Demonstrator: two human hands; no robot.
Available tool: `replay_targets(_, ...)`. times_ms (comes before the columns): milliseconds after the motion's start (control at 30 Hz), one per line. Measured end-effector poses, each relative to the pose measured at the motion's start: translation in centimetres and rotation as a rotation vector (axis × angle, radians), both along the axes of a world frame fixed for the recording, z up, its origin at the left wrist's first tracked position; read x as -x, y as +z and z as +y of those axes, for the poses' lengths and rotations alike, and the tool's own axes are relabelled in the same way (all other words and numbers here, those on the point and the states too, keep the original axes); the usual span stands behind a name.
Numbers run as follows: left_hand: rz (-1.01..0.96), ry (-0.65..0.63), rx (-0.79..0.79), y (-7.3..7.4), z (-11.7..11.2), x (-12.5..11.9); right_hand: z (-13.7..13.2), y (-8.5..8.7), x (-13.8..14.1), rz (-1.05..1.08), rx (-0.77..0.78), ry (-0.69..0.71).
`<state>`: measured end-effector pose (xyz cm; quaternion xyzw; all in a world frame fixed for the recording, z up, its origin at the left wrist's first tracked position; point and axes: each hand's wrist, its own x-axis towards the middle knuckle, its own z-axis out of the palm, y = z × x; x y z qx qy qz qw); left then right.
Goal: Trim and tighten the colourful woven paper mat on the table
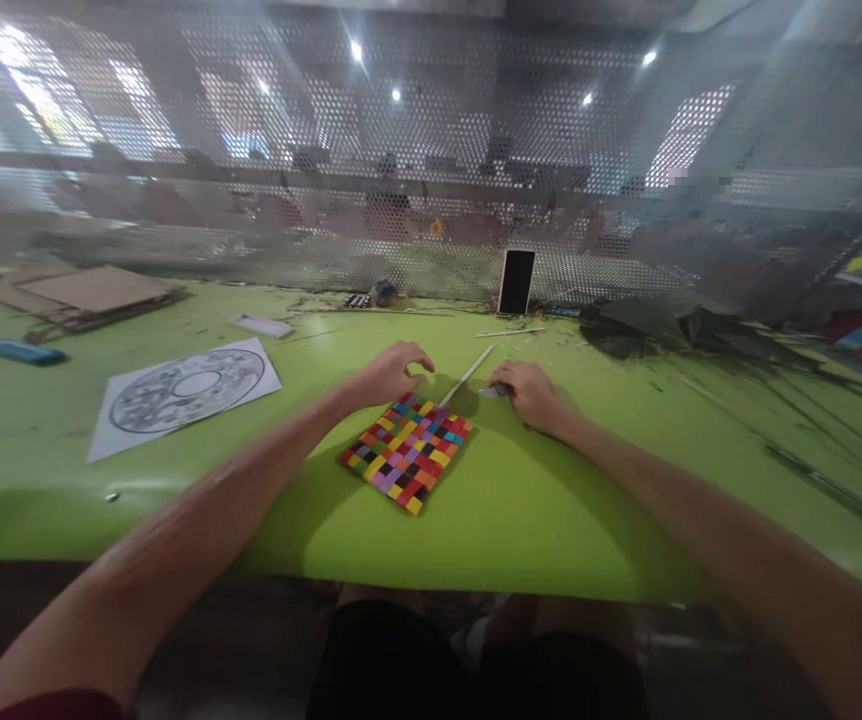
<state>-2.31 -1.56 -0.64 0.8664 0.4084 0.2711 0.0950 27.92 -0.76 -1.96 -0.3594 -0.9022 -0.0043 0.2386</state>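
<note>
A small woven mat of many-coloured squares (406, 451) lies on the green table (521, 510) in front of me. My left hand (391, 372) hovers just beyond the mat's far left corner, fingers curled downward with nothing visible in them. My right hand (531, 392) rests to the right of the mat, its fingers closed around a small grey object (495, 391) that I cannot make out. A thin pale stick (466, 375) lies on the table between the two hands, running away from the mat's far corner.
A printed sheet with a round pattern (185, 393) lies to the left, a blue object (23, 351) and cardboard pieces (93, 292) further left. A dark phone (516, 281) stands against the perforated screen (431, 180). Dark leaves (671, 330) spread at right.
</note>
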Motion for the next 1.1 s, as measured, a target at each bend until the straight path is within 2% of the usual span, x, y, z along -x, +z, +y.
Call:
replay_targets(233, 0.184, -0.142, 0.226, 1.6, -0.7, 1.1, 0.0, 0.0, 0.1, 0.005, -0.016, -0.001)
replay_targets(333, 0.170, -0.172, 0.267, 1.8, -0.5, 1.6, 0.0, 0.1, 0.1, 0.013, -0.006, 0.007)
replay_targets(467, 0.075, -0.178, 0.303, 1.3, -0.1, 1.7, -0.2, 0.3, 0.1, 0.009, 0.003, 0.004)
replay_targets(567, -0.048, -0.120, 0.257, 0.8, 0.2, 1.4, -0.2, 0.3, 0.0, -0.001, 0.008, -0.009)
replay_targets(667, -0.167, -0.015, 0.144, 0.7, 0.2, 1.2, -0.2, 0.2, 0.0, -0.021, 0.013, -0.023)
replay_targets(833, -0.196, 0.073, -0.011, 1.0, 0.2, 1.3, -0.2, 0.1, 0.1, -0.039, 0.011, -0.030)
replay_targets(1100, -0.117, 0.041, 0.047, 0.2, 0.1, 0.9, -0.4, 0.2, 0.2, -0.051, -0.002, -0.028)
